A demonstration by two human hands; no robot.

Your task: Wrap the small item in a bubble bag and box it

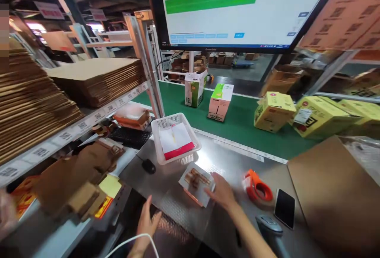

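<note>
My right hand [222,191] grips the right edge of a small box [190,196], pale on top with a brown picture and orange-red along its side. The box sits on a sheet of bubble wrap [175,209] spread over the metal table. My left hand [146,220] is held low at the table's near edge, fingers apart and nothing in it. A white cable [133,237] passes in front of its wrist.
A white basket [156,147] holds papers. Around it are a mouse [148,166], an orange tape dispenser [257,186], a phone [284,208], a scanner [269,224] and a large carton [332,186]. Cartons [274,111] stand on the green belt [240,127]. A blurred hand [6,214] shows at left.
</note>
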